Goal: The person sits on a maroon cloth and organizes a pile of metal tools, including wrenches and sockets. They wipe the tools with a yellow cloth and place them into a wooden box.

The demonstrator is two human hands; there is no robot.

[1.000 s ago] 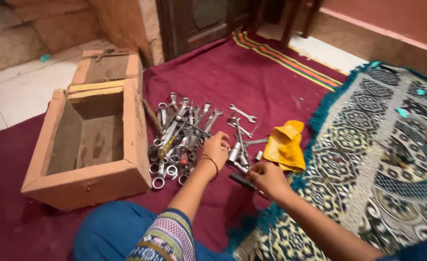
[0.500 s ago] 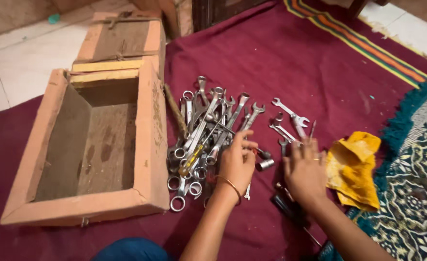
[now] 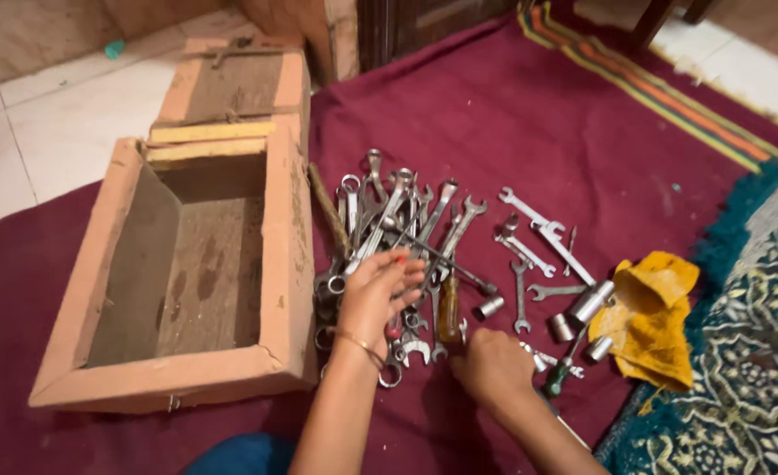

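The left hand lies flat on the wrench pile beside the open wooden box, fingers spread and gripping nothing. The right hand rests curled on the maroon rug near a screwdriver; whether it holds anything cannot be told. Sockets lie against a yellow cloth.

The left hand rests spread on a heap of steel spanners, an open wooden box at its nine o'clock, the right hand curled at four o'clock.
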